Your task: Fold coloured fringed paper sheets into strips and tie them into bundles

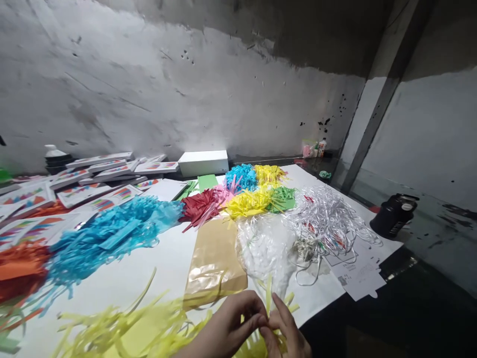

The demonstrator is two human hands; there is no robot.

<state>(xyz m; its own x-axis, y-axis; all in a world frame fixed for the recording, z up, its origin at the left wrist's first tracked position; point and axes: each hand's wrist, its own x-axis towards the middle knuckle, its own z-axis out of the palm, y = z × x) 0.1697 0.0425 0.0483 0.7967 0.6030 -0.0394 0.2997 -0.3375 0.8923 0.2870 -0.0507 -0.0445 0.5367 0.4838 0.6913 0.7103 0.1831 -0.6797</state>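
Note:
My left hand (233,325) is at the bottom centre, its thumb and fingers pinched on thin yellow paper strips. My right hand (285,333) meets it from the right, fingertips closed on the same strips, one finger raised. Some yellow strips (269,293) stick up between the hands, and more hang below them. Beside and beneath my left wrist lies a loose heap of yellow fringed paper (145,328). Just beyond the hands are a brown paper sheet (216,258) and a clear plastic bag (264,243).
Blue fringe (119,228) and orange paper (22,268) lie left. Red (201,206), yellow (249,201) and green (283,199) bundles sit mid-table, white cords (328,219) right of them. Further off are flat printed boxes (112,199), a white box (203,163) and a black bottle (394,216).

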